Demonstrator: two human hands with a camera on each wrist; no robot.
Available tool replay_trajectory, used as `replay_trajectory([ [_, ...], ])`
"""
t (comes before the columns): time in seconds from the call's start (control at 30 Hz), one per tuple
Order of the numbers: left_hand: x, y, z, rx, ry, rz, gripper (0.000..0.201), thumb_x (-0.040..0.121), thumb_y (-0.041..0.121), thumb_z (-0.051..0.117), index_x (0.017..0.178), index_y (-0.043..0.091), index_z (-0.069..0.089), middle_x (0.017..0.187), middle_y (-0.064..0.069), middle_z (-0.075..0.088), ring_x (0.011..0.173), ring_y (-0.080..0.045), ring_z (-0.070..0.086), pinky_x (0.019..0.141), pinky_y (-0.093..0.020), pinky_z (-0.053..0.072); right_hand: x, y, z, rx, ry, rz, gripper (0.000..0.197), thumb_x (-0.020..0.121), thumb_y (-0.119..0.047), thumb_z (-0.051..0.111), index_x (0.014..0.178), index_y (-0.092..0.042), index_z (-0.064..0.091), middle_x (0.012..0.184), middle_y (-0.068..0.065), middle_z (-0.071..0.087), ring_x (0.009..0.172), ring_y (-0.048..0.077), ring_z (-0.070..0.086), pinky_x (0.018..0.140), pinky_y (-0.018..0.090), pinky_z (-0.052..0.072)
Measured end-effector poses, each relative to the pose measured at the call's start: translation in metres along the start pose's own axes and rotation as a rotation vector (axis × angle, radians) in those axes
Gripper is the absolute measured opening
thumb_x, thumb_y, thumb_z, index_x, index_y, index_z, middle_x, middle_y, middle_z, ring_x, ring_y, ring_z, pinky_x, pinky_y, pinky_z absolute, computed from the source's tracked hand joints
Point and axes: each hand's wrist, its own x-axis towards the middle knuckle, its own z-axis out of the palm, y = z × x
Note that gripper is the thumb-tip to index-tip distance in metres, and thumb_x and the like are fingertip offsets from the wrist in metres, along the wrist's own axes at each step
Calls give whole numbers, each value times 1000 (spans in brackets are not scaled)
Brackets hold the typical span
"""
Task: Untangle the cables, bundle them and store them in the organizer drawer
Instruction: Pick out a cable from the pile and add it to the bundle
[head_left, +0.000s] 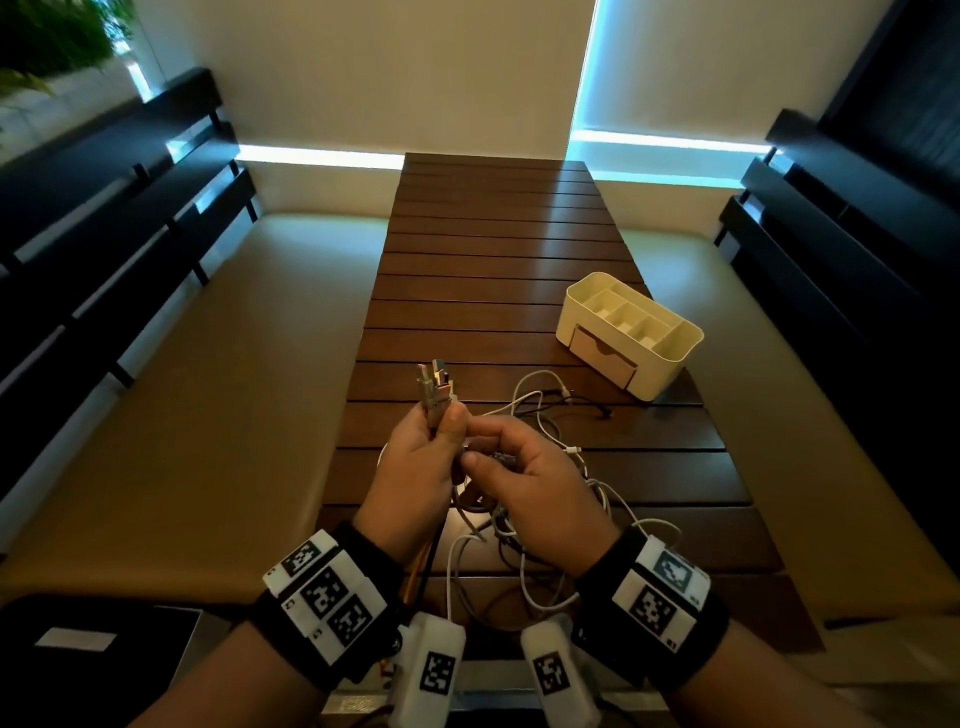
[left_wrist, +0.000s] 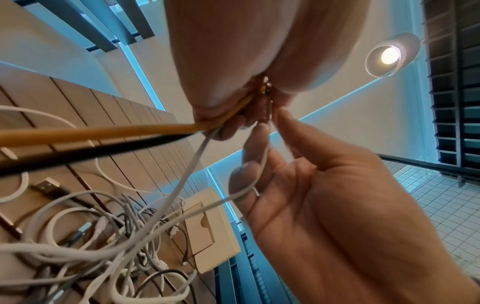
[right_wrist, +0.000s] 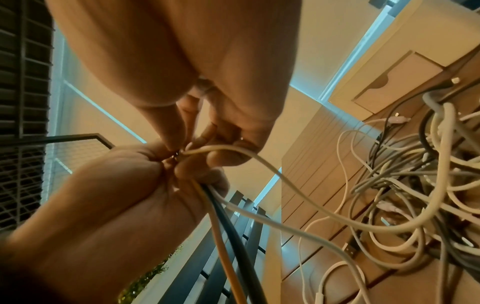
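My left hand grips a bunch of cable ends, with their plugs sticking up above the fist. A yellow cable, a black cable and white ones hang down from it. My right hand is beside the left and pinches a white cable right at the left fist. The tangled pile of white and grey cables lies on the table under both hands. The cream organizer stands at the right, its small front drawer closed.
The dark slatted wooden table runs away from me between two cushioned benches. Loose cable ends trail toward the organizer. A dark flat object lies at the lower left.
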Motion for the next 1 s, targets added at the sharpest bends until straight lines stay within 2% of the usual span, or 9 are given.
replay_trajectory([
  [0.1, -1, 3, -1, 13, 117, 37, 36, 89, 45, 47, 90, 9, 49, 79, -14, 50, 67, -26, 52, 62, -36, 49, -1, 2, -1, -72, 26, 2, 8, 97, -17, 58, 101, -19, 65, 90, 1, 68, 68, 9, 65, 62, 21, 53],
  [0.2, -1, 9, -5, -95, 193, 16, 32, 97, 41, 43, 87, 11, 52, 72, -3, 60, 68, -19, 60, 66, -36, 53, -4, 11, -5, -188, -37, 19, 12, 98, -26, 58, 96, -17, 66, 81, 3, 68, 64, 10, 65, 63, 21, 53],
  [0.3, -3, 21, -8, -230, 145, -13, 32, 102, 38, 38, 87, 13, 50, 66, 0, 58, 62, -18, 62, 62, -35, 57, -9, 22, -12, -251, -98, 58, 20, 98, -28, 56, 93, -11, 66, 76, 0, 66, 65, 7, 62, 63, 21, 50],
  [0.43, -4, 36, -19, -338, 48, 14, 32, 96, 44, 41, 81, 16, 45, 60, 3, 34, 46, -12, 33, 47, -26, 39, -14, 37, -25, -304, -93, 157, 32, 96, -37, 57, 93, -6, 64, 79, 12, 64, 71, 16, 58, 72, 37, 54],
  [0.53, -6, 35, -31, -157, -21, -4, 33, 97, 44, 50, 76, 19, 45, 59, 4, 31, 46, -11, 25, 43, -23, 29, -15, 27, -30, -280, -129, 152, 26, 95, -34, 58, 89, -9, 62, 76, 5, 59, 69, 15, 56, 66, 28, 51],
  [0.67, -11, 27, -29, 198, -146, -28, 29, 89, 36, 68, 66, 27, 52, 54, 8, 37, 45, -9, 29, 43, -22, 31, -11, 7, -33, -356, -82, -1, 12, 94, -29, 63, 83, -25, 63, 71, -8, 60, 63, 4, 54, 61, 19, 47],
  [0.77, -18, 22, -21, 358, -234, -20, 23, 87, 27, 72, 67, 26, 60, 54, 9, 44, 46, -8, 36, 46, -21, 34, -9, 0, -31, -405, -70, -73, 11, 91, -33, 66, 86, -23, 65, 75, -1, 64, 64, 6, 56, 61, 24, 48],
  [0.9, -19, 22, -18, 516, -213, -3, 14, 87, 21, 73, 80, 11, 67, 51, 13, 52, 44, 1, 42, 46, -14, 35, -7, 0, -28, -428, -14, -123, 9, 88, -33, 71, 85, -28, 64, 75, -4, 65, 64, 5, 58, 58, 20, 49],
  [1.0, -20, 27, -20, 647, -240, 4, 15, 89, 20, 71, 75, 18, 67, 53, 9, 57, 47, 0, 45, 49, -15, 37, -8, 1, -26, -408, -13, -123, 13, 84, -30, 75, 83, -32, 62, 80, -6, 69, 71, 5, 65, 64, 22, 55],
])
